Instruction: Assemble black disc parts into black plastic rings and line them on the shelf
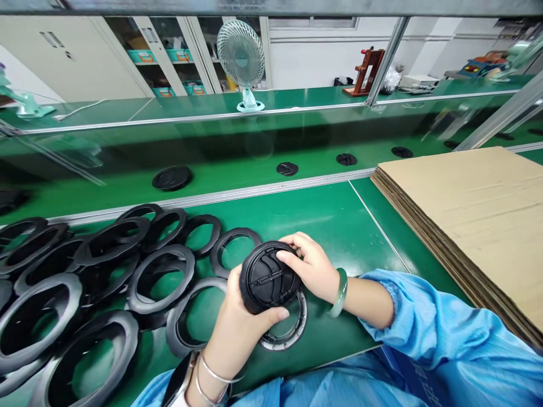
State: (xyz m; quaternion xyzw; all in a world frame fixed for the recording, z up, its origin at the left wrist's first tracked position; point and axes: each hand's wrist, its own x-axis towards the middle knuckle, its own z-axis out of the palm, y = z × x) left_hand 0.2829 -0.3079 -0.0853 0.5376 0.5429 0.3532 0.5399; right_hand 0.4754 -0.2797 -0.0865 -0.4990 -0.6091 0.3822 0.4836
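Disc point(270, 277) is held up between both hands over the near part of the table point(331, 226), ribbed face toward the wearer; the left hand point(248, 319) grasps it from the lower left, thumb along the near rim, its other fingers mostly hidden behind; the right hand point(313, 264) grips the upper right, thumb on the face, fingers bent over the far rim, their tips partly out of sight; the underside cannot be seen.

Below the disc lies a grey-banded ring point(299, 329), its upper left covered by disc and hand; whether the two touch is hard to tell. Black rings point(155, 307) crowd the left, overlapping so that several show only as arcs; some are cut by the left and bottom edges. On the belt point(237, 169) beyond, a dark shape point(12, 199) at the far left is blurred; a strut point(504, 116) crosses the view at upper right; the watch point(180, 379) at the left wrist is cut by the bottom edge.

A metal rail point(271, 187) divides table from belt; bare green surface stretches from the right hand to that rail and rightward to the cardboard point(466, 203), whose stacked edge bounds it; leftward, rings sit just beside the left hand, leaving little room; the table's near edge runs close below, against the blue clothing point(445, 322).
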